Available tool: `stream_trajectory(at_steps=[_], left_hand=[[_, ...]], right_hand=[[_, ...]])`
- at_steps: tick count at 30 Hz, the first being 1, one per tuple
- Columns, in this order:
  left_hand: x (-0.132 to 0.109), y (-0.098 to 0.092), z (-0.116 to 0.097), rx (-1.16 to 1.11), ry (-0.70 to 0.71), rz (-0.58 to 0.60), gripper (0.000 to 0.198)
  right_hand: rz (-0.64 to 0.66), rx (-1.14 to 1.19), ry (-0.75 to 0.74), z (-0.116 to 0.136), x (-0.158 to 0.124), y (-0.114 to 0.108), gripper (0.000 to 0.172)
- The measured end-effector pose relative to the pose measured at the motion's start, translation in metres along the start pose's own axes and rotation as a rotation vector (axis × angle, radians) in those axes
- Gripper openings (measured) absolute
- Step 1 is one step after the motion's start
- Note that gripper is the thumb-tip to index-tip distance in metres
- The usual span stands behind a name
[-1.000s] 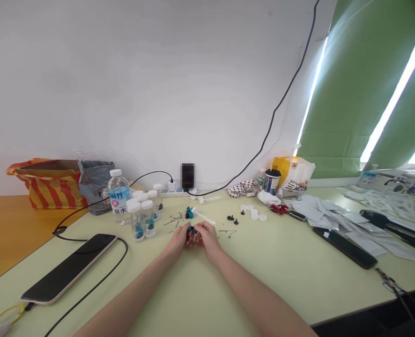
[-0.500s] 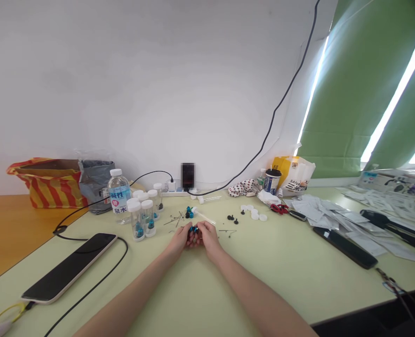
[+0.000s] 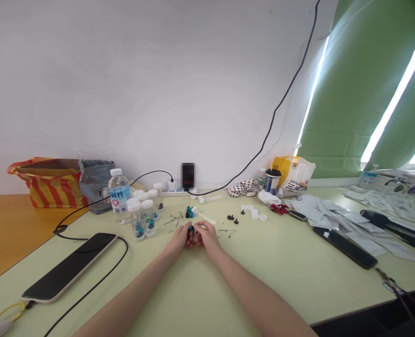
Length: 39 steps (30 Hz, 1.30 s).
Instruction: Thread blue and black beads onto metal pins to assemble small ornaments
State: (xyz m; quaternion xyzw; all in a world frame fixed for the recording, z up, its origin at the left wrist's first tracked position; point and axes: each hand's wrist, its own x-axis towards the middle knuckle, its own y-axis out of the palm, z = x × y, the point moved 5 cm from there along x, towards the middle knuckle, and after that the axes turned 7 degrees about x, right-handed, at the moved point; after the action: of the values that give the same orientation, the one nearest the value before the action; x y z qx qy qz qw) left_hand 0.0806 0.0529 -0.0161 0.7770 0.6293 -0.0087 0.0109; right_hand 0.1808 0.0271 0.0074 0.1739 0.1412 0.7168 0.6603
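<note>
The hands (image 3: 193, 238) stay pressed close together above the worktop (image 3: 263, 276), fingertips pinching a small blue part (image 3: 192, 228), barely shifted. A glass tube (image 3: 204, 216) lies just beyond, near loose blue knobs (image 3: 189, 213) and capped vials (image 3: 139, 220).

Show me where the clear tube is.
In the head view, the clear tube lies just beyond the right hand, beside the blue-and-black parts.

Hands (image 3: 194, 238) slightly more apart than before
</note>
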Motion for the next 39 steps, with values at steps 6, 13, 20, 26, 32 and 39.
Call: stream_trajectory(at_steps=[6,13,20,26,32,39], left_hand=[[0.0007,-0.0014,0.0019,-0.004,-0.013,-0.016,0.034],[0.0005,-0.0020,0.0021,-0.013,-0.022,-0.030,0.034],[0.0022,-0.0028,0.0030,-0.018,-0.036,-0.038,0.033],[0.0015,-0.0037,0.0026,-0.015,-0.045,-0.047,0.033],[-0.0009,-0.0024,-0.0001,-0.013,-0.037,-0.038,0.035],[-0.0020,-0.0010,-0.0021,-0.006,-0.032,-0.031,0.036]], right_hand=[[-0.001,0.005,-0.004,0.0000,-0.0002,0.0017,0.026],[0.025,0.004,-0.004,-0.0002,-0.0006,0.0018,0.029],[0.031,0.000,-0.006,-0.0038,0.0023,0.0002,0.035],[0.020,-0.010,-0.012,-0.0044,0.0033,0.0018,0.040],[0.008,-0.019,-0.003,-0.0065,0.0054,0.0007,0.044],[-0.023,-0.009,-0.008,-0.0067,0.0046,-0.0013,0.039]])
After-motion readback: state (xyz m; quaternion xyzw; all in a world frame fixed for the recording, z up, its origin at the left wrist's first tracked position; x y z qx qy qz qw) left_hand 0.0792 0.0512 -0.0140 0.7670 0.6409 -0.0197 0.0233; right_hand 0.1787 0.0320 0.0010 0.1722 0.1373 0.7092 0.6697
